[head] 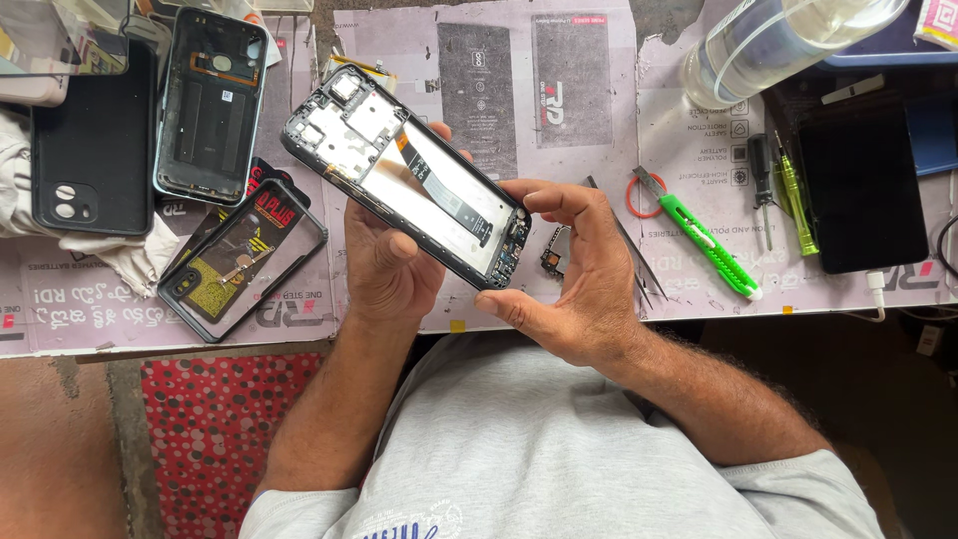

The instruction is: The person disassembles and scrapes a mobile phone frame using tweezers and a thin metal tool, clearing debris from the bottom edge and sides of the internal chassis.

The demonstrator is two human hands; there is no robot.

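a: item one?
b: opened phone frame point(409, 175), back off, flex cable showing, raised above the worktop point(599, 90). left hand point(384, 265) grasps it from beneath; right hand point(579, 274) pinches its lower corner.
a: near the frame?
b: green utility knife point(711, 245) well right of it, tweezers point(629, 245) just right, clear case point(244, 260) left.
a: handling?
b: best held by the edges, off the cable.
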